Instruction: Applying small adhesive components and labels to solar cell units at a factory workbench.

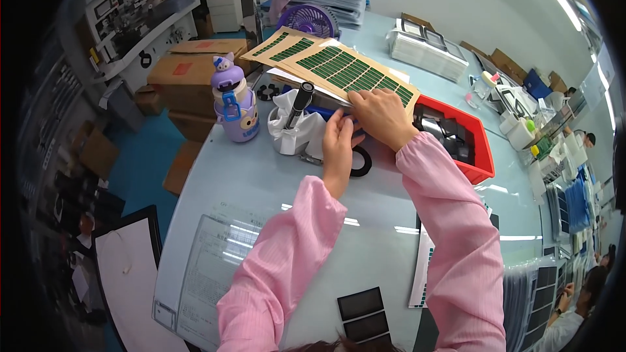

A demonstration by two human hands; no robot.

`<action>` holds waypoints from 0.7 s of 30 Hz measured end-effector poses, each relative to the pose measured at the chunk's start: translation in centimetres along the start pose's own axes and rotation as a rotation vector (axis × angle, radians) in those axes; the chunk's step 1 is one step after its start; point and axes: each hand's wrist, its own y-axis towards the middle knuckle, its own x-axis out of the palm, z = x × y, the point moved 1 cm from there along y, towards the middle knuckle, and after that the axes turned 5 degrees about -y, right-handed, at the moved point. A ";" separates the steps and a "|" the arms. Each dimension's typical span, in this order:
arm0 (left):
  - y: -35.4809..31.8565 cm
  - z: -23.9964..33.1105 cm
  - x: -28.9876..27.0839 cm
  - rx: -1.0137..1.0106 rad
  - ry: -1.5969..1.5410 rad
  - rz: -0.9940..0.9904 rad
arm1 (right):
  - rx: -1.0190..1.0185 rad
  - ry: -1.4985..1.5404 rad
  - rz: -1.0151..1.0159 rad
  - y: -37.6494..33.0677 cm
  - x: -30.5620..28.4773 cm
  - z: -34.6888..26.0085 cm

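Over the near edge of a tan sheet with rows of dark green labels (339,68), the fingers of my right hand (383,117) are bent and pressed together. Whether they grip the sheet or something under it is hidden. Just below and to the left, my left hand (338,153) is raised with its fingers closed together at a grey edge under the sheet; what they pinch is too small to make out. A black tape ring (360,161) lies beside my left hand. To its left stands a white plastic-bag-lined holder (290,130) with a black marker (300,104) upright in it.
A red bin (482,150) of black parts sits right of my hands. Left stands a purple bottle (236,107). Behind are a purple fan (310,21) and stacked frames (427,49). Dark rectangular panels (364,313) lie near the front. A person (574,313) sits at lower right.
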 end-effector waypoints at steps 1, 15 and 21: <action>0.5 0.3 0.3 -0.006 -0.001 -0.002 | -0.009 0.003 0.038 -0.2 -0.3 0.3; 3.6 3.3 -0.6 -0.250 -0.126 -0.413 | 0.174 0.206 0.188 -9.5 -0.6 -0.9; 3.6 4.1 -0.6 -0.246 -0.070 -0.440 | 0.321 0.483 -0.071 -6.4 2.2 1.4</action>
